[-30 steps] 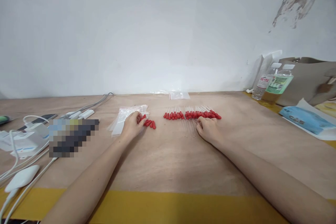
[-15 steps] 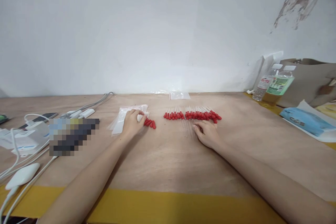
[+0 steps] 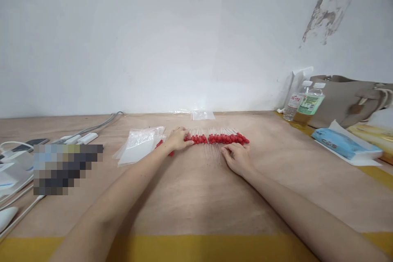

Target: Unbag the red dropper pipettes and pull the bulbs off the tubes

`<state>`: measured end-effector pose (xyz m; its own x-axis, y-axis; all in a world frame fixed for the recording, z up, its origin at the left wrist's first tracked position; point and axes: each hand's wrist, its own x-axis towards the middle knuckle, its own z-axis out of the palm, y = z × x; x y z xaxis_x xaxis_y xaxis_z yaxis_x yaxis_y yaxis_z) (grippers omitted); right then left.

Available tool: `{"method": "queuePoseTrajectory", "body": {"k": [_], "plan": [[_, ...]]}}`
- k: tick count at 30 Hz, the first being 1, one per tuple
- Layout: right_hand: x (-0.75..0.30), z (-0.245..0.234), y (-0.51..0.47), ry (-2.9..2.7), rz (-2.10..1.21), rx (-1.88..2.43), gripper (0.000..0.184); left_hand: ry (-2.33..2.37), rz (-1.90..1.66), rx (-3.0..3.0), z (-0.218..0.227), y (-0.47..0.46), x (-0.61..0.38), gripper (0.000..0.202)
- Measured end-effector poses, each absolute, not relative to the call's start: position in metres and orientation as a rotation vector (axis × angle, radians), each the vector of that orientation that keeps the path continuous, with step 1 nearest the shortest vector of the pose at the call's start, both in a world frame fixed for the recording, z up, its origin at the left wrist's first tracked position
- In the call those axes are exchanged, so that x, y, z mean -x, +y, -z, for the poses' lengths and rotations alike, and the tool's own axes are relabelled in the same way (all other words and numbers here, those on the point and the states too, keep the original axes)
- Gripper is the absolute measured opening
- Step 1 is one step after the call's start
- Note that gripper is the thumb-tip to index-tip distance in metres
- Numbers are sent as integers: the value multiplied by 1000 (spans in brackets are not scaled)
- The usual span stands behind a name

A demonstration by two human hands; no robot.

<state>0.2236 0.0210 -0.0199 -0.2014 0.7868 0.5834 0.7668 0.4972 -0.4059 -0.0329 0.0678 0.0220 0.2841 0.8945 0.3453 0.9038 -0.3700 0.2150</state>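
Observation:
A row of small red oval pieces (image 3: 227, 138) with thin pale stems pointing to the wall lies mid-table, in two bunches. At the left bunch (image 3: 201, 139), my left hand (image 3: 177, 139) has its thumb and fingers curled about the end; what lies between them is hidden. Just below the right bunch rests my right hand (image 3: 238, 159), thumb and forefinger pinched together beside thin clear sticks (image 3: 211, 153). Whether a stick is in that pinch is too fine to see. Loose red pieces (image 3: 159, 143) show around my left forearm, which partly covers them.
Clear plastic bags (image 3: 139, 143) lie left of my left hand, and another small bag (image 3: 203, 115) by the wall. Cables and white chargers (image 3: 15, 161) fill the left side. On the right stand two bottles (image 3: 310, 104), a tissue pack (image 3: 344, 142) and a grey-brown bag (image 3: 340, 100).
My left hand has moved right, from the loose red pieces by the bags to the left end of the red row. My right hand stays by the clear sticks. The view has turned slightly right.

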Motion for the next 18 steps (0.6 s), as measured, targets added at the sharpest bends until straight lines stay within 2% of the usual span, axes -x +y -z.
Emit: {"method": "queuePoseTrajectory", "body": {"k": [8,11,15,18], "plan": [[-223,22,23,-1938,-12,1201,21,-1881,1047,2149,-13,40,32,20],[-223,21,21,-1873,52,1077,26,-1768,1162,2219,-10,7,33,18],[-219,15,10,-1943,170,895,48,-1530,1103,2442,-3,-30,31,17],[-214,11,1,-2140,242,772,41,-1441,1025,2523,-1,-41,28,16]]}}
